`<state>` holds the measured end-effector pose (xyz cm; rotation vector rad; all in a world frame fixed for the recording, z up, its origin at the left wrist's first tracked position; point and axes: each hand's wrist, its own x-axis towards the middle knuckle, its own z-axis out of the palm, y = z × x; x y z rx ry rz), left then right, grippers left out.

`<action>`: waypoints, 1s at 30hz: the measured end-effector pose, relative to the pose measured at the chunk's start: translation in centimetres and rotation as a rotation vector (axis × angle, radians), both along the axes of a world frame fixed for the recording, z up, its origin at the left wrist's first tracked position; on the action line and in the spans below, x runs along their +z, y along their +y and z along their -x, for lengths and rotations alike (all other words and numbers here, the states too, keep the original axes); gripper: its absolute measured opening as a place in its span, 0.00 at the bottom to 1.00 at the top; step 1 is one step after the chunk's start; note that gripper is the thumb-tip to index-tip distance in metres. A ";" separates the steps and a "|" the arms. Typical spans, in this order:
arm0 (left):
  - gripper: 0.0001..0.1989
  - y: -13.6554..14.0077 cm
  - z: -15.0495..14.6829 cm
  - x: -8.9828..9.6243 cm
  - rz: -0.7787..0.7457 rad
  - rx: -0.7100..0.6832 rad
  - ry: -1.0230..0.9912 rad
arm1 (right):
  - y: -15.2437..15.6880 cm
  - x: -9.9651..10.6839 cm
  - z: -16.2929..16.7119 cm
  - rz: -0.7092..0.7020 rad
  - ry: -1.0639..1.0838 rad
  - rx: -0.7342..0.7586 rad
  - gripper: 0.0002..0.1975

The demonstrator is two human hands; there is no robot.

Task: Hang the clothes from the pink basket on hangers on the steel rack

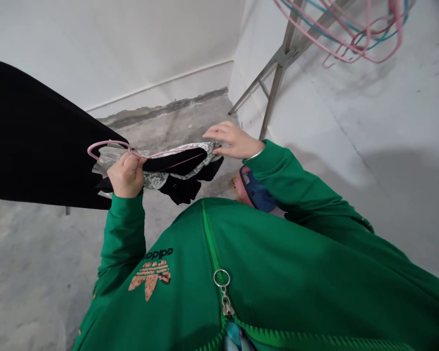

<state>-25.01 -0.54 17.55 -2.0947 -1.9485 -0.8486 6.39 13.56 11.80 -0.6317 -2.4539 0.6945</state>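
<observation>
Now, my left hand (127,174) clenched on pink hanger (113,142) near one end of lacy black garment (175,159); my right hand (237,141), fingers parted, at its other end

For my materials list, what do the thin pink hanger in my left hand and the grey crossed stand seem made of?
Thin pink hanger: perhaps coated wire or plastic, satin, evenly coloured and slender. Grey crossed stand: likely metal, dull sheen on straight, narrow legs.

A bare indoor room is shown by a rough grey concrete floor (32,273) below the gripping left hand (127,174) and a plain white wall (149,44) beyond; garment work is suggested by thin pink-and-teal hangers (358,49) right of the grip.
</observation>
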 end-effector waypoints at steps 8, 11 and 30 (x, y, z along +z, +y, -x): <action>0.16 1.1 -1.4 -0.7 0.155 0.002 0.082 | -3.5 -0.1 5.0 -0.115 -0.243 -0.045 0.16; 0.14 1.4 -1.1 -1.0 0.263 0.009 0.123 | -4.3 0.6 6.0 -0.124 -0.335 -0.181 0.14; 0.33 -0.1 4.1 0.3 0.337 -0.078 0.035 | -2.2 1.4 2.4 -0.082 -0.019 -0.265 0.10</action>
